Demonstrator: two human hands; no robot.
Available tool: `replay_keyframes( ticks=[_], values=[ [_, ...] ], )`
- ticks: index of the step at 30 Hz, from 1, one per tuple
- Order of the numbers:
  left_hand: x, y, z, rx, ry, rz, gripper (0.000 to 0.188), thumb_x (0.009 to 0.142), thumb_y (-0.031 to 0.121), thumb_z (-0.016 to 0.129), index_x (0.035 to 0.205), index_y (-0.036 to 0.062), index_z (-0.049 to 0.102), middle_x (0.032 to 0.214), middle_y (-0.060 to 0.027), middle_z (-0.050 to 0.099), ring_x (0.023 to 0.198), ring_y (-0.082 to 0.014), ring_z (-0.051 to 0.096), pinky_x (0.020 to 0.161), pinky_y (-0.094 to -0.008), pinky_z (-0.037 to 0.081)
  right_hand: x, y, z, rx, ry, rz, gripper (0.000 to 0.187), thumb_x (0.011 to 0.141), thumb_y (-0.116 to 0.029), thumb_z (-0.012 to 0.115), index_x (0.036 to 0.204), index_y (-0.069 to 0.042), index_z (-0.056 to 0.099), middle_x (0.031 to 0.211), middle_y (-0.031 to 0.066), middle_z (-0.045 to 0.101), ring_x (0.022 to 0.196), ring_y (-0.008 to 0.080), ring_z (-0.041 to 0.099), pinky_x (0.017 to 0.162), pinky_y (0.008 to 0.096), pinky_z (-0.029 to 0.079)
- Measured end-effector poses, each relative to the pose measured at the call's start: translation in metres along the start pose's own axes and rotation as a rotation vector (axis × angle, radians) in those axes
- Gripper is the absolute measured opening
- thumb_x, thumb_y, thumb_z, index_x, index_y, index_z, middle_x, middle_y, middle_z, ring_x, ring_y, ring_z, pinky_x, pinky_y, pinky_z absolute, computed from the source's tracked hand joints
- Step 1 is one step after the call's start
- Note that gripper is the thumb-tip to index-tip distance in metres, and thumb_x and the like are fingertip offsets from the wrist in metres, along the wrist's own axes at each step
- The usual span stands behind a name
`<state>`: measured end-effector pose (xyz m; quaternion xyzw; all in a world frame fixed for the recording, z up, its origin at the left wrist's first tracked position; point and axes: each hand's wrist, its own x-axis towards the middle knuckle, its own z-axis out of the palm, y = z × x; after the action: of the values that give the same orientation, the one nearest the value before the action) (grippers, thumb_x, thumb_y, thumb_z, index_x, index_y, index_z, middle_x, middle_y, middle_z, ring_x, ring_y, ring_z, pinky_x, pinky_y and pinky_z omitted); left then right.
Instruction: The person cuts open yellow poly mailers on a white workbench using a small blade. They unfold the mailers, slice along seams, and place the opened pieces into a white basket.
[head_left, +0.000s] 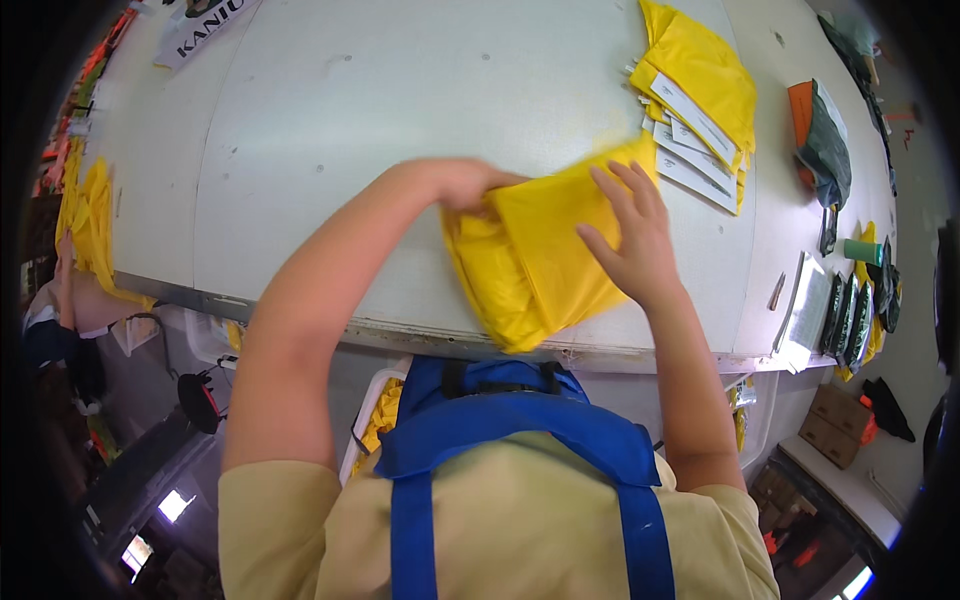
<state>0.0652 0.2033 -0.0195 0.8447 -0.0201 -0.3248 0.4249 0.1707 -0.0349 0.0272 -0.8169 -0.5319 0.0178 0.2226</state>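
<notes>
A folded yellow garment (560,250) of thin, smooth fabric lies at the near edge of the white table, one corner overhanging the front. My left hand (468,188) grips its upper left edge; the fingertips are partly hidden by the cloth and blurred. Over the garment's right side is my right hand (637,235), fingers spread and holding nothing. Whether its palm touches the cloth I cannot tell. Just beyond it, to the right, sits a stack of folded yellow garments (708,75) with white printed cards (690,165) among them.
The white table (380,110) spans the front. At its right are a dark green and orange bundle (825,145), a green roll (862,251), paper sheets (805,310) and dark packets (850,320). A white bin (368,420) with yellow fabric stands below. At far left, another person's hand touches yellow cloth (95,225).
</notes>
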Motion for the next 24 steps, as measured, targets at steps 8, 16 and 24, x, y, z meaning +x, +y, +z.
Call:
replay_keyframes(
  ticks=[8, 16, 24],
  values=[
    [0.035, 0.048, 0.153, 0.258, 1.052, -0.191, 0.071, 0.083, 0.033, 0.062, 0.140, 0.0048, 0.031, 0.139, -0.0247, 0.035, 0.122, -0.0445, 0.038, 0.102, -0.0513, 0.030, -0.032, 0.057, 0.064, -0.088, -0.282, 0.401, 0.051, 0.085, -0.042, 0.058, 0.126, -0.012, 0.050, 0.113, 0.0123, 0.058, 0.111, 0.0298, 0.052, 0.094, 0.0454, 0.037],
    [0.030, 0.023, 0.180, -0.034, 1.020, -0.152, 0.076, 0.082, 0.040, 0.064, 0.135, -0.0051, 0.035, 0.127, -0.0259, 0.048, 0.115, -0.0413, 0.047, 0.099, -0.0450, 0.036, 0.007, 0.055, 0.077, 0.246, -0.233, 0.306, 0.052, 0.078, -0.035, 0.068, 0.119, -0.005, 0.056, 0.112, 0.0171, 0.056, 0.109, 0.0316, 0.053, 0.093, 0.0413, 0.043],
    [0.031, 0.042, 0.138, -0.401, 0.745, -0.371, 0.062, 0.076, 0.040, 0.069, 0.115, -0.0057, 0.051, 0.106, -0.0267, 0.057, 0.101, -0.0397, 0.053, 0.088, -0.0440, 0.044, 0.007, 0.058, 0.072, 0.678, -0.422, 0.552, 0.053, 0.073, -0.031, 0.076, 0.114, -0.001, 0.057, 0.108, 0.0164, 0.058, 0.105, 0.0249, 0.055, 0.089, 0.0366, 0.046]
  ],
)
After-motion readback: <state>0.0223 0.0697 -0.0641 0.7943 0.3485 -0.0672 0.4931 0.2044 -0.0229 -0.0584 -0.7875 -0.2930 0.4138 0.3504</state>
